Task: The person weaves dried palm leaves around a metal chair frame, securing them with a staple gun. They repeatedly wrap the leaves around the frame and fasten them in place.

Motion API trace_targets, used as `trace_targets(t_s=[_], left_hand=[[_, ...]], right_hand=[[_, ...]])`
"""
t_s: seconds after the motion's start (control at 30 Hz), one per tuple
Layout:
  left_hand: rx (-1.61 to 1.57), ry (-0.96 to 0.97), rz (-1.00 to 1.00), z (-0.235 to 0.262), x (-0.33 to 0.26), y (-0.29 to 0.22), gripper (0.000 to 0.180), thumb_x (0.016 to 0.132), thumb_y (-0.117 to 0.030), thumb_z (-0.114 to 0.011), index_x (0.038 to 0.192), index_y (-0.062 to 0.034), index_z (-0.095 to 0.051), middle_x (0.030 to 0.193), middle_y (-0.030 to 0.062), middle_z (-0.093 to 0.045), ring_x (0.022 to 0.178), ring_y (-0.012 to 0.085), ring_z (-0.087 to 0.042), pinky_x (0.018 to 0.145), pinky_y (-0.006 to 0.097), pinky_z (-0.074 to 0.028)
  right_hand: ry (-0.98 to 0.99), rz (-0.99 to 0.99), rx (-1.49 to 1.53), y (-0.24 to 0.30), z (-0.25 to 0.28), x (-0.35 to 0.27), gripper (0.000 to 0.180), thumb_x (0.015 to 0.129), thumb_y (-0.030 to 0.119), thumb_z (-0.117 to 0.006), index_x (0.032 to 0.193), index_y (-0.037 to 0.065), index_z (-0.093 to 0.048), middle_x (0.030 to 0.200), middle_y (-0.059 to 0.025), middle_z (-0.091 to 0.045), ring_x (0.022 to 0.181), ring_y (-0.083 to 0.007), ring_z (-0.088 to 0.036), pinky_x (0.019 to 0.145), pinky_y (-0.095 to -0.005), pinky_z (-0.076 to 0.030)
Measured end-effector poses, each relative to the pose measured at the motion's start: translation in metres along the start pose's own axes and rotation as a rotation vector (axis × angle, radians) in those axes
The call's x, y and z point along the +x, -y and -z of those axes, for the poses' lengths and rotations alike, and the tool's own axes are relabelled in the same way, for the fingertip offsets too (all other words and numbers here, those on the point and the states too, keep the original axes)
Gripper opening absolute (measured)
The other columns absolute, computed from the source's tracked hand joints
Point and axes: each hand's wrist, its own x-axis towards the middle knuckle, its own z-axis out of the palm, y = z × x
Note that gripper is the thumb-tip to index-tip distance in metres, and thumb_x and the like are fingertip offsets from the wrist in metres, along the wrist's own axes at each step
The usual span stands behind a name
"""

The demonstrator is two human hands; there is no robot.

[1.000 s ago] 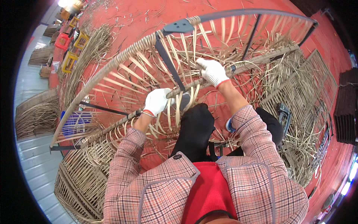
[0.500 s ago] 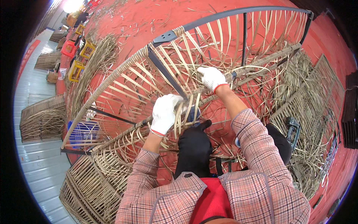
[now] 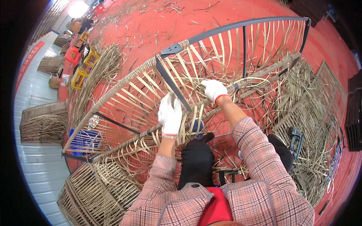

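Observation:
A large curved dark metal frame (image 3: 241, 25) stands before me, strung with pale flat cane strips (image 3: 222, 43). Cane is bound round the left part of its upper rim and round its lower rail (image 3: 260, 67). My right hand (image 3: 214, 89), in a white glove, is closed on a cane strip just above the lower rail, right of the dark cross brace (image 3: 172, 84). Left of that brace is my left hand (image 3: 170, 115), also white-gloved, raised beside the strips. Its fingers point up and are smeared by motion, so I cannot tell what they hold.
Loose cane litters the red floor (image 3: 151, 22). Woven panels lie at lower left (image 3: 100, 188) and right (image 3: 313, 101). A dark hand tool (image 3: 295, 142) rests on the right panel. A blue basket (image 3: 85, 141) stands behind the frame's left end; yellow stools (image 3: 79, 78) stand farther off.
My left hand has risen from the lower rail and moved slightly right, toward the cross brace. My right hand stays at nearly the same place on the rail. The view has shifted slightly.

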Motion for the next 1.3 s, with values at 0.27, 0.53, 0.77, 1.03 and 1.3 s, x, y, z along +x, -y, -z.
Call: trace_targets(t_s=[0.27, 0.53, 0.77, 1.03, 1.3], left_hand=[[-0.308, 0.138, -0.091, -0.065, 0.0, -0.036, 0.045, 0.1, -0.027, -0.058, 0.141, -0.0085, -0.053, 0.131, 0.021, -0.063, 0.118, 0.0373, -0.063, 0.102, 0.044, -0.049], [-0.277, 0.064, -0.175, -0.117, 0.02, -0.028, 0.016, 0.098, -0.017, -0.058, 0.103, -0.0062, -0.068, 0.1, 0.0198, -0.069, 0.094, 0.0397, -0.066, 0.084, 0.047, -0.05], [-0.013, 0.064, -0.237, -0.128, 0.039, -0.023, 0.023, 0.1, -0.031, -0.06, 0.096, -0.0094, -0.068, 0.085, 0.0188, -0.069, 0.08, 0.0414, -0.066, 0.071, 0.048, -0.051], [0.112, 0.155, -0.186, -0.144, 0.064, -0.007, 0.026, 0.097, -0.032, -0.06, 0.104, -0.0096, -0.072, 0.1, 0.0154, -0.072, 0.092, 0.0394, -0.067, 0.081, 0.046, -0.051], [0.138, 0.218, -0.108, -0.15, 0.081, -0.008, 0.027, 0.099, -0.036, -0.059, 0.106, -0.0122, -0.071, 0.097, 0.0143, -0.072, 0.09, 0.0401, -0.067, 0.077, 0.047, -0.052]], right_hand=[[-0.074, 0.04, 0.012, -0.004, -0.008, 0.002, 0.026, 0.096, 0.028, -0.053, 0.103, 0.013, -0.073, 0.103, -0.0177, -0.073, 0.098, -0.0376, -0.07, 0.085, -0.0491, -0.055], [-0.059, 0.047, 0.046, -0.004, -0.001, -0.009, 0.024, 0.093, 0.021, -0.056, 0.098, 0.011, -0.076, 0.104, -0.0169, -0.074, 0.099, -0.0341, -0.071, 0.085, -0.0444, -0.056], [-0.656, 0.065, 0.363, -0.028, -0.017, -0.13, 0.021, 0.09, 0.011, -0.067, 0.109, 0.016, -0.071, 0.115, -0.0072, -0.07, 0.105, -0.0298, -0.067, 0.087, -0.0404, -0.056], [-0.597, 0.192, 0.517, -0.036, -0.068, -0.06, 0.041, 0.093, 0.003, -0.061, 0.133, 0.013, -0.061, 0.115, -0.0145, -0.07, 0.104, -0.0334, -0.069, 0.088, -0.0389, -0.057], [-0.596, -0.045, 1.039, -0.024, -0.111, -0.032, 0.011, 0.092, 0.006, -0.064, 0.103, 0.007, -0.064, 0.102, -0.0117, -0.069, 0.091, -0.0331, -0.069, 0.078, -0.0383, -0.055]])
